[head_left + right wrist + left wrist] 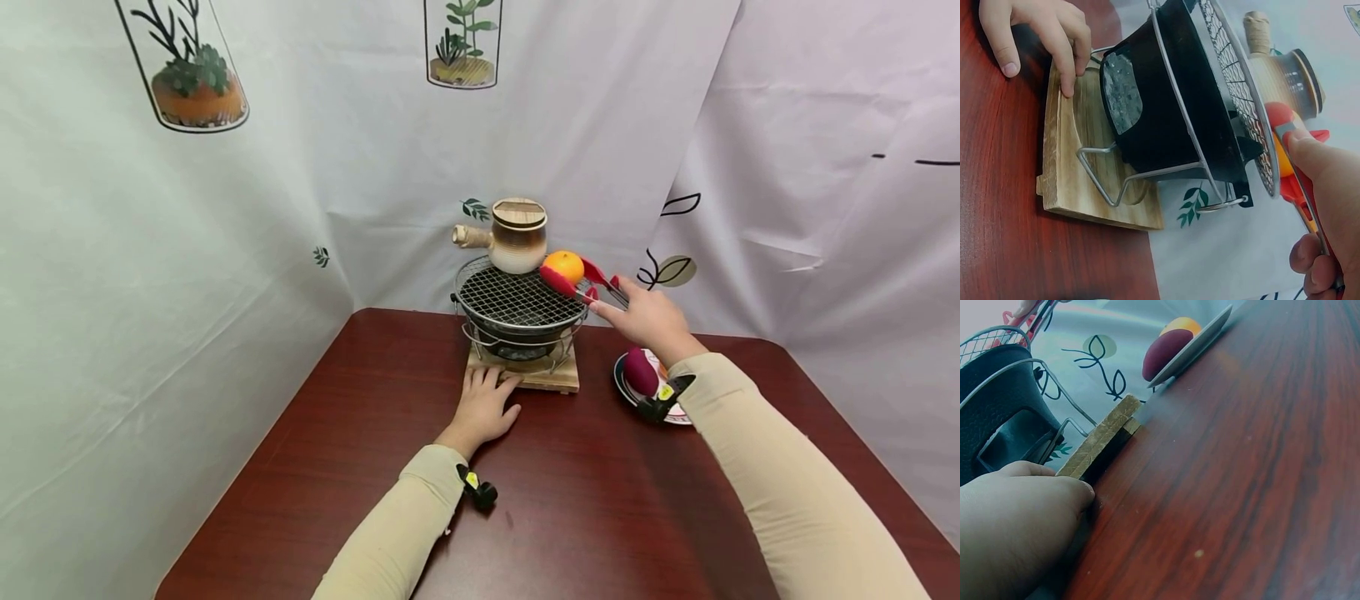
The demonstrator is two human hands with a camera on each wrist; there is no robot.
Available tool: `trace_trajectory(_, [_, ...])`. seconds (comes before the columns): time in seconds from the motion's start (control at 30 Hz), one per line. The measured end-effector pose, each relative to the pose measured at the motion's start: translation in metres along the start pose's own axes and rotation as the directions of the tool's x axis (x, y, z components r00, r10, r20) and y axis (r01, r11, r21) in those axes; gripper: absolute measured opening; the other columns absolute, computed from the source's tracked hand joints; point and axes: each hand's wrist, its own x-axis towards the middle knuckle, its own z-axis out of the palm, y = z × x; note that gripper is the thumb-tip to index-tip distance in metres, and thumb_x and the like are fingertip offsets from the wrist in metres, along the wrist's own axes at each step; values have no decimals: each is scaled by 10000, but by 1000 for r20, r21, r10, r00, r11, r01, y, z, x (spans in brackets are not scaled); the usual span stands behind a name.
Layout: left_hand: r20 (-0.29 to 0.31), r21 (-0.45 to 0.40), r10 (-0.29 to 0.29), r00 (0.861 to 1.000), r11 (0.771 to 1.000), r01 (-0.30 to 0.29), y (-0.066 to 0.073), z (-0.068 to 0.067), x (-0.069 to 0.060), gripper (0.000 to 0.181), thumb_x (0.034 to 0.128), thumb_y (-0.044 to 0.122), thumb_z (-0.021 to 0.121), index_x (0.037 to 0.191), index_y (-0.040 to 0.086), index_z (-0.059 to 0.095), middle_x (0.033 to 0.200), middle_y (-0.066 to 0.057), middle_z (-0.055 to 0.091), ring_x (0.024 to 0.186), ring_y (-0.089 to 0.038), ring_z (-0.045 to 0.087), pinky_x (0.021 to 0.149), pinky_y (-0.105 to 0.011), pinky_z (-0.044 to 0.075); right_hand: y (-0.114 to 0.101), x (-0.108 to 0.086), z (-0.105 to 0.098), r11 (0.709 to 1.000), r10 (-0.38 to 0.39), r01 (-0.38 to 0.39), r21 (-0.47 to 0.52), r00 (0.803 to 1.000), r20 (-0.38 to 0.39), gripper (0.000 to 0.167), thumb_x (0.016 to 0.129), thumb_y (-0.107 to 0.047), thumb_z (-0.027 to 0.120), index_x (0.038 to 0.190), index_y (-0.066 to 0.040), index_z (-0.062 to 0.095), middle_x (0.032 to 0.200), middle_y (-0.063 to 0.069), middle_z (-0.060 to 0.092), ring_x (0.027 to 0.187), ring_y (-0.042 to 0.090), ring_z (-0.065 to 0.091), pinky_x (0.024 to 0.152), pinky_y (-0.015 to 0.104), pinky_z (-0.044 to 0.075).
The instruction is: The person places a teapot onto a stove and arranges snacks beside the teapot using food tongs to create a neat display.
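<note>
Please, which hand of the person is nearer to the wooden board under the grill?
The left hand: its fingertips touch the front edge of the wooden board. The right hand is apart from it, higher and to its right, holding the tongs.

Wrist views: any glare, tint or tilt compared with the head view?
Head: upright, pale sheen on the tabletop, soft shadow beside the right sleeve; left wrist: steeply tilted, bluish cast, whitish haze across the tabletop; right wrist: tilted sideways, grill mesh readable.

We can read no text: small yellow sticker point(665, 392) on each black wrist camera point(486, 497), red marks point(678, 419) on round white plate point(619, 377), all illegible.
</note>
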Motion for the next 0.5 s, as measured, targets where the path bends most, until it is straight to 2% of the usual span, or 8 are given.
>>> trace_trajectory(0.5, [-3, 13, 2, 1000, 1000, -2, 0, 0, 1, 501, 973, 412, 625, 1446, 265, 554, 1441, -100, 464, 1327, -345, 387, 1153, -593, 210, 1, -1, 2, 1000, 28, -28, 10, 1000, -3, 1105, 820, -866, 459, 1610, -122, 250, 1410, 292, 529, 1169, 508, 555, 854, 651, 473])
